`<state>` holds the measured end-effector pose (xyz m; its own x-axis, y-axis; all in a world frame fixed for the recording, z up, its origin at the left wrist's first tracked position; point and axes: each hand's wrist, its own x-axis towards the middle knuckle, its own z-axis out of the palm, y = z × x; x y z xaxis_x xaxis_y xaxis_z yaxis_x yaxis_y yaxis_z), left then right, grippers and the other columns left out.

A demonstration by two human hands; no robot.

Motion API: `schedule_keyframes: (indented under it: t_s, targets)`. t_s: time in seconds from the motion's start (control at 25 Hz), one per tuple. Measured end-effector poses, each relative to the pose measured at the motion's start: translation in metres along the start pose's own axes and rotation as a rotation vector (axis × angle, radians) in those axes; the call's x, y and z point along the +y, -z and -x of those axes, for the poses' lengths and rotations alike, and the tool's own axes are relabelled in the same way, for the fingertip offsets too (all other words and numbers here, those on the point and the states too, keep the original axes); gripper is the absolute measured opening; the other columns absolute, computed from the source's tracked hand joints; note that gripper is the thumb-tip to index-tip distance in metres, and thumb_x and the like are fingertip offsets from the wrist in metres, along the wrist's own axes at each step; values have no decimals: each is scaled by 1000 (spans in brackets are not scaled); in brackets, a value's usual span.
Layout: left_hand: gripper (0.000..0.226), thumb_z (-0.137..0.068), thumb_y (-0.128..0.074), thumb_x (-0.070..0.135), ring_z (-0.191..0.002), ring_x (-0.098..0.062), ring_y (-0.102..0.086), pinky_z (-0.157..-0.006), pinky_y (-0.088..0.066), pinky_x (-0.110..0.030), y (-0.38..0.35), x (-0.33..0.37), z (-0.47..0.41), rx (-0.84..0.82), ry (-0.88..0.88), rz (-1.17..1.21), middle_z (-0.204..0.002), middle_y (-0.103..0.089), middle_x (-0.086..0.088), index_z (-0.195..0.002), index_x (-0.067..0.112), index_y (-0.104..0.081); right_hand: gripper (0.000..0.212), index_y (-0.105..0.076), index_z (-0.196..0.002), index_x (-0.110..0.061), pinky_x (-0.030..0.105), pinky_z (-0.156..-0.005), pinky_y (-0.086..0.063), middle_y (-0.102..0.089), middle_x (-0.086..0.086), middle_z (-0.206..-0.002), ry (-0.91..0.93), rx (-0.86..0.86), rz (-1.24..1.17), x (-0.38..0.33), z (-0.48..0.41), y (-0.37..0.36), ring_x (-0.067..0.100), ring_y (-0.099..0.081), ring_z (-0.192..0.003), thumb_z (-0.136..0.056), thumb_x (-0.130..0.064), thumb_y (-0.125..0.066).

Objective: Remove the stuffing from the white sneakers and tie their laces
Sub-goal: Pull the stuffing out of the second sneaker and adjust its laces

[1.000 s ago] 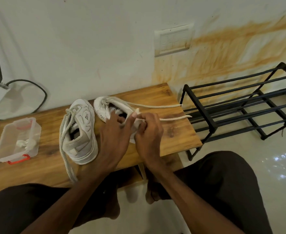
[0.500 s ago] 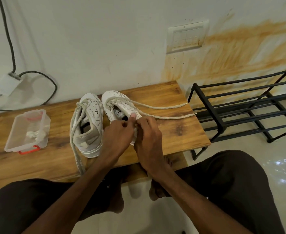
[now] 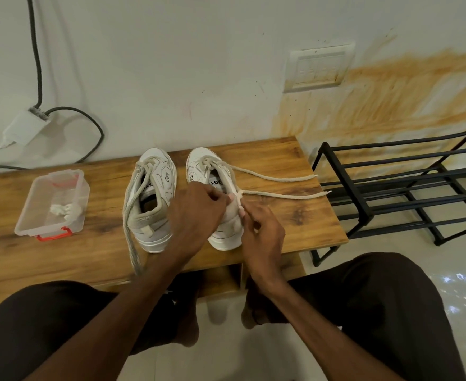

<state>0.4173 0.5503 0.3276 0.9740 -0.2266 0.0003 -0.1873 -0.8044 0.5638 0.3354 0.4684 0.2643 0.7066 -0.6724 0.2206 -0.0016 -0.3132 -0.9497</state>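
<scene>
Two white sneakers stand side by side on a wooden bench [image 3: 303, 232], toes toward the wall. The left sneaker [image 3: 153, 204] is untouched, its grey laces [image 3: 131, 243] trailing over the bench's front edge. Over the right sneaker [image 3: 212, 174], my left hand [image 3: 196, 215] and my right hand [image 3: 262, 229] pinch its laces together near the collar. Two loose lace ends [image 3: 281, 185] run rightward across the bench. White stuffing [image 3: 63, 209] lies in a clear plastic box [image 3: 54, 185] at the left.
A black metal shoe rack [image 3: 407, 188] stands on the floor just right of the bench. The wall behind carries a switch plate [image 3: 318, 68] and a cable with an adapter [image 3: 25, 127]. My knees sit below the bench's front edge.
My hands have stayed on the right sneaker's laces, shifting slightly toward its collar. The camera has tilted and moved closer, so the bench sits lower in view.
</scene>
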Motion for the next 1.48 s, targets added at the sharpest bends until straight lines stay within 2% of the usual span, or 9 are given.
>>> schedule_keyframes:
  t_s: [0.2, 0.32, 0.4, 0.56, 0.72, 0.96, 1.16, 1.36, 1.48]
  targets:
    - [55, -93, -42, 62, -90, -28, -65, -79, -52, -41, -20, 26, 14, 27, -217, -468, -88, -68, -9, -91, 12, -64, 38, -62, -124, -20, 15, -86, -49, -62, -12, -116, 34, -91, 139, 7, 20, 0, -1, -57, -105, -90, -2, -58]
    - [50, -95, -45, 55, -95, -31, -65, -87, -51, -43, -25, 34, 13, 3, -216, -538, -91, -69, -10, -93, 9, -64, 33, -73, -106, -19, 28, -89, -54, -73, -7, -103, -221, 27, 107, 25, -1, 2, 3, -64, -97, -87, 2, -56]
    - [41, -94, -48, 52, -82, -23, -60, -72, -44, -34, -24, 29, 10, -20, -203, -449, -85, -65, -6, -83, 13, -58, 32, -76, -98, -14, 32, -90, -54, -75, 0, -96, -359, 92, 79, 24, -18, -1, 9, -67, -92, -82, 6, -56]
    - [35, -94, -48, 40, -72, -18, -52, -66, -34, -30, -14, 13, 2, -103, -65, -107, -83, -66, -4, -74, 12, -56, 34, -76, -97, -13, 17, -81, -53, -74, -4, -94, -65, 81, 37, 2, -26, -1, -1, -66, -89, -77, 10, -61]
    - [50, -92, -50, 56, -61, -14, -57, -61, -38, -28, -1, -1, 2, -145, 80, 162, -60, -59, 6, -61, 18, -59, 30, -74, -103, -13, 18, -82, -51, -73, -4, -101, 195, 16, 106, -14, -6, 4, 4, -64, -97, -81, 6, -67]
    - [28, -78, -78, 30, -86, -17, -70, -83, -57, -44, 4, -12, -16, -183, 233, 531, -92, -74, 2, -102, 17, -73, 33, -73, -102, -10, 38, -76, -53, -71, 3, -91, 150, 46, 268, -6, -51, -10, 17, -62, -86, -79, 9, -60]
    - [15, -90, -65, 26, -90, -20, -69, -81, -58, -40, 4, -17, -19, -274, 231, 562, -92, -74, 0, -100, 19, -74, 31, -69, -113, -11, 17, -77, -46, -64, 1, -98, 273, -40, 358, -18, -11, -13, 11, -55, -92, -86, 3, -60]
    - [10, -84, -67, 24, -85, -22, -71, -79, -58, -49, 6, -18, -27, -299, 167, 493, -83, -75, -2, -87, 21, -76, 27, -72, -105, -4, 34, -78, -52, -65, 10, -99, 315, -124, 417, -26, -80, -40, 24, -59, -94, -83, 6, -59]
    - [10, -84, -67, 21, -79, -18, -69, -74, -59, -40, 7, -20, -27, -221, 188, 419, -80, -73, -1, -88, 18, -76, 30, -71, -106, -4, 34, -79, -51, -65, 11, -100, 363, -320, 483, -35, -77, -37, 24, -58, -94, -79, 6, -65]
